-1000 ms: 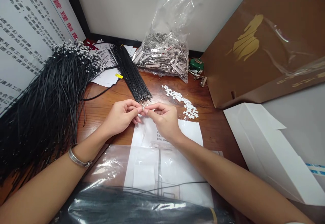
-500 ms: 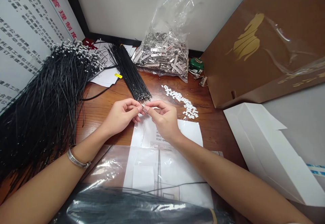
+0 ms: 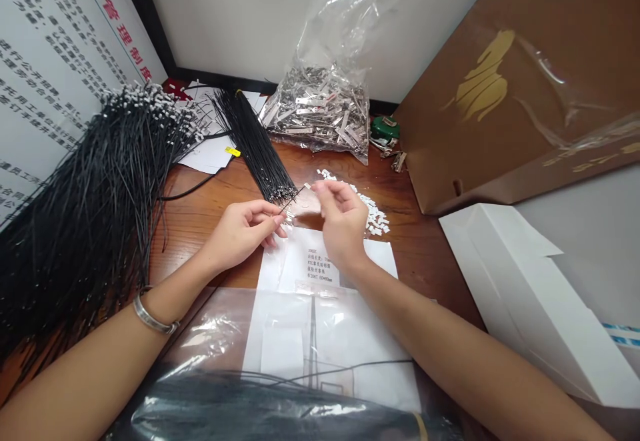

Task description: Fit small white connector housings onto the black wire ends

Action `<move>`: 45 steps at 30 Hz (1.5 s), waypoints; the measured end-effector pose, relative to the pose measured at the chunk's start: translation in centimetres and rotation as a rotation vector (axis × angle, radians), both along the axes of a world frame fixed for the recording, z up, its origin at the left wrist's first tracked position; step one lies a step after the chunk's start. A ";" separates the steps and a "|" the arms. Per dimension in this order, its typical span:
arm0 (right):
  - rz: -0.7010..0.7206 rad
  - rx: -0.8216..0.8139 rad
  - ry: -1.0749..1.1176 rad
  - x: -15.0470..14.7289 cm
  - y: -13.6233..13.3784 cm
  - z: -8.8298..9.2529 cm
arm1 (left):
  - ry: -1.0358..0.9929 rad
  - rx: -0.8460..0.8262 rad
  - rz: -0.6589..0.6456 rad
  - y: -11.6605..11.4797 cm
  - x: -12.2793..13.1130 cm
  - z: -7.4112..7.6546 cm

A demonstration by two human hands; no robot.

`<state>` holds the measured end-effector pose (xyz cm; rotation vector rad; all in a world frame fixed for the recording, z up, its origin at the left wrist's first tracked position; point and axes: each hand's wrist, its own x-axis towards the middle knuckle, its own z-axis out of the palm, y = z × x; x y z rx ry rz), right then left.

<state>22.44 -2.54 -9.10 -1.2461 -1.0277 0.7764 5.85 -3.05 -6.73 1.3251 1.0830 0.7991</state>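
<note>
My left hand [image 3: 243,231] is closed in a pinch on a thin black wire whose tip carries a small white connector [image 3: 306,186]. My right hand [image 3: 343,217] has its fingers curled beside that white tip, at or just off it; I cannot make out whether it holds anything. Both hands hover over the brown table, just in front of a tied bundle of black wires [image 3: 257,147]. A scatter of small white connectors [image 3: 373,211] lies right of my right hand.
A big heap of black wires with white tips [image 3: 95,194] fills the left. A clear bag of metal clips [image 3: 323,107] stands at the back. A brown paper bag [image 3: 510,94] and a white box [image 3: 530,301] are at right. Plastic-wrapped wires [image 3: 270,407] lie near me.
My right hand has moved up and to the right, away from the left hand. The wire's white-tipped end now shows between the two hands. The left hand stayed put.
</note>
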 end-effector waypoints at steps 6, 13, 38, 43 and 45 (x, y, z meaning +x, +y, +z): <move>-0.197 -0.098 -0.800 3.0 1.5 0.0 | -0.037 0.015 0.047 0.3 0.0 0.2; -0.173 -0.237 -0.888 3.3 1.8 -0.7 | -0.074 0.020 0.047 0.3 -0.1 -0.1; -0.133 -0.298 -1.004 3.0 1.7 -0.7 | -0.101 0.022 0.072 0.4 -0.1 -0.1; -0.122 -0.182 -1.005 2.7 1.3 -0.2 | -0.100 0.031 0.052 0.5 -0.1 -0.3; -0.089 -0.044 -0.873 1.8 0.5 0.5 | -0.119 0.020 0.063 0.5 0.0 -0.3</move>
